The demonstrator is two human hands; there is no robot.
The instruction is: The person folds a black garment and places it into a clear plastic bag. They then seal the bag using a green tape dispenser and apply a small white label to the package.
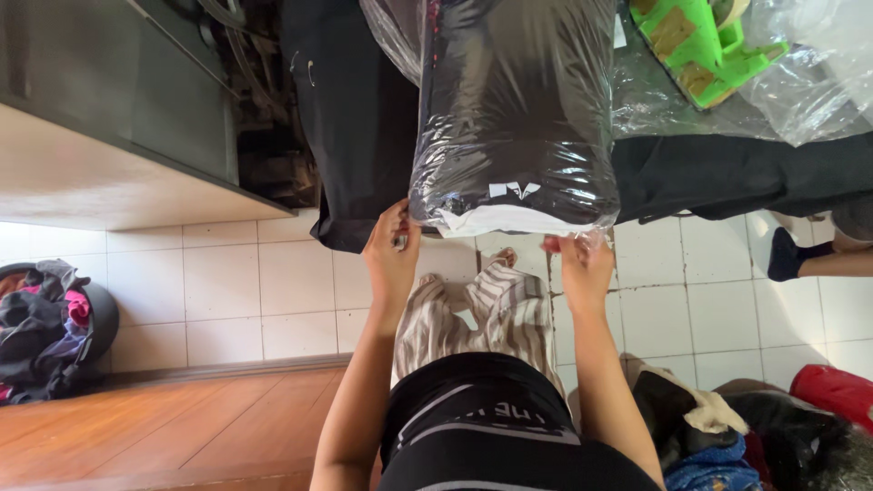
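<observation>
Left hand (pixel 391 259): pinching the near corner of the bagged dark garment (pixel 514 118).
Right hand (pixel 582 268): gripping the other near corner.
Bag's long axis: pointing away from the person, across the counter (pixel 727 173).

Left hand (pixel 393 259) and right hand (pixel 582 268) grip the open end of a clear plastic bag (pixel 514 118) holding a dark, probably folded, garment (pixel 509 91).

Both bare forearms reached straight forward and roughly parallel, the left hand (pixel 391 259) and the right hand (pixel 582 264) held level and well apart, fingers curled in a pinching grip.
</observation>
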